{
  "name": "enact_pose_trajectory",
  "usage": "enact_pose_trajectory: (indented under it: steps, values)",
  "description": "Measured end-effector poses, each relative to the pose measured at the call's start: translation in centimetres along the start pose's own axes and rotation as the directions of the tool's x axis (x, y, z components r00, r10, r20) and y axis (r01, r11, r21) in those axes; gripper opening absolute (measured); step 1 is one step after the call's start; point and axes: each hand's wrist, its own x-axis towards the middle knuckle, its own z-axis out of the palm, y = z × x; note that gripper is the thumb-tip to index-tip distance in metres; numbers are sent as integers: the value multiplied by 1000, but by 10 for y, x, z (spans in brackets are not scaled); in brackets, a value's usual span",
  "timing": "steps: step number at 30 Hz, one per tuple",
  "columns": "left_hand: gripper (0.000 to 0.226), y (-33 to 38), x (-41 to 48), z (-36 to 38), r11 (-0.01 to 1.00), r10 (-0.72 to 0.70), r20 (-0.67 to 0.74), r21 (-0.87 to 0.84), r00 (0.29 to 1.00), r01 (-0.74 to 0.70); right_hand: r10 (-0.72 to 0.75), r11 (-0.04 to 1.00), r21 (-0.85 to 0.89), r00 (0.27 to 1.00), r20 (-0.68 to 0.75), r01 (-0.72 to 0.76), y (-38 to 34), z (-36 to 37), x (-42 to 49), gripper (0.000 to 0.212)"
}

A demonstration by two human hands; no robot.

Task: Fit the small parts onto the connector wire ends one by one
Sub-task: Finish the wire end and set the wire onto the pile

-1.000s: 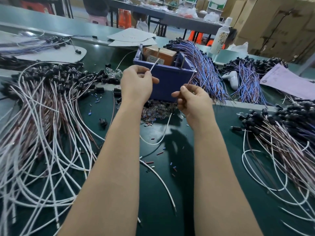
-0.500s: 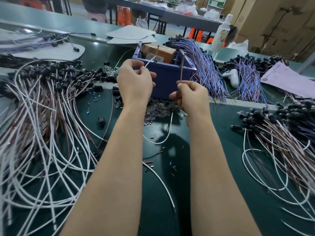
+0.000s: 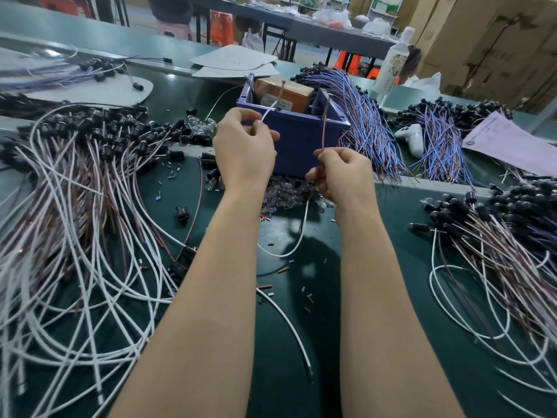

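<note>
Since the brown wire (image 3: 323, 128) has swung upright, pinched by the right hand (image 3: 343, 176), while the left hand (image 3: 242, 152) pinches the white wire (image 3: 269, 111), hands apart, fitting appears imminent.

Even, fairly bright overhead light fills the scene, leaving small glare patches on the far tabletop (image 3: 170, 76) and a soft-edged shadow (image 3: 310, 260) on it below the left hand (image 3: 244, 152) and right hand (image 3: 343, 176). The centre is sharp, with the white wire (image 3: 269, 111) and brown wire (image 3: 324, 128) crisp, while the cardboard boxes (image 3: 497, 40) behind look soft. Wide-angle distortion bows the tabletop edges and stretches the forearms (image 3: 211, 297) toward the bottom.
</note>
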Motion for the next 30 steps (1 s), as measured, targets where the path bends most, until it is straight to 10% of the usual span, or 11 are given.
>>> enact_pose_trajectory:
  steps: [17,25,30]
  values:
    - [13,1,2,-9,998,-15,8,62,1000,15,72,975,-214,997,35,-63,10,-20,8,26]
    - [30,-5,12,-24,903,19,-158,428,987,51,44,651,-758,999,-7,-34,33,0,2,31]
    - [23,10,3,-20,891,354,-142,351,924,-287,34,547,-837,999,-9,-26,33,8,1,30]
